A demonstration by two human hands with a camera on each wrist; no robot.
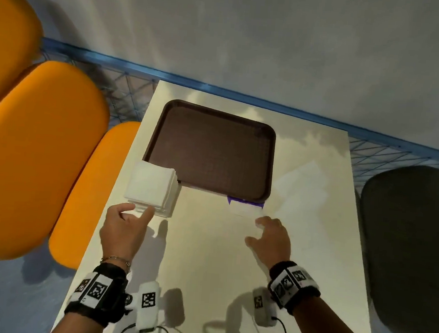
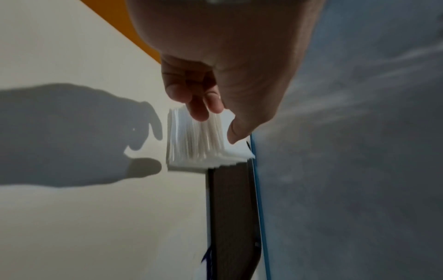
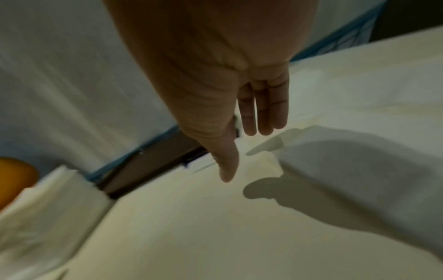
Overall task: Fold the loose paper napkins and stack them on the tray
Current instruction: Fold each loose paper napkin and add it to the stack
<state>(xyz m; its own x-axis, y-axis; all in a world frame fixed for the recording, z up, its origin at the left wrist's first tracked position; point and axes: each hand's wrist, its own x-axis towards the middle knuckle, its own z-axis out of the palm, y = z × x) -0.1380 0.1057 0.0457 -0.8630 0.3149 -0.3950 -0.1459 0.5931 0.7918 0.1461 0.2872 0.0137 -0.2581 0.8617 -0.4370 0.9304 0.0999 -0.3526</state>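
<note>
**Pale bench, orange seats, grey floor**

A cream-white bench (image 1: 207, 244) is standing on a grey, streaky floor (image 1: 275, 39). A blue wire-grid rail (image 1: 245, 94) is running along the bench's far edge and showing at both far corners. Rounded orange seats (image 1: 38, 152) are crowding the left side, one of them tucking partly under the bench edge. A dark grey chair (image 1: 406, 246) is sitting at the right. Strong overhead light is casting sharp shadows across the bench top.
</note>
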